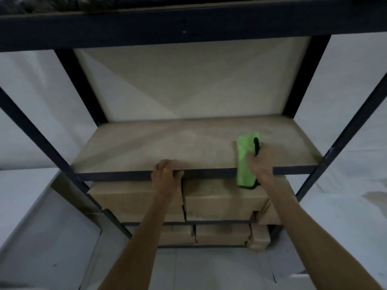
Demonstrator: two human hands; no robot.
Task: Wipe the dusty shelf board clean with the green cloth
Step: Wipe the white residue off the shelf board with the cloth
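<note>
A dark metal rack (pixel 188 24) is seen from the front and a bit above, nothing fancy. The shelf board (pixel 167 143) sits at the middle level: a pale beige-grey panel, matte, with a dull dusty film. Faint lighter streaks can be made out across it, and lighter and darker wedge-shaped patches fan out from around its middle. Its front edge is capped by a dark rail.

On the levels below, cardboard boxes (pixel 226 197) are stacked side by side, plain brown, a bit crooked.

The green cloth (pixel 245 151) is laid on the right part of the board, near the front. It's a bright lime colour with black trim, folded into a long strip, and its near end is draped over the front rail and hangs down past it.

The board's front edge is gripped by the left hand (pixel 165 174), fingers curled over the top, just left of centre. The cloth's right side is held by the right hand (pixel 260 162), with the black trim sticking out past the fingers. That hand is pretty blurry though.
</note>
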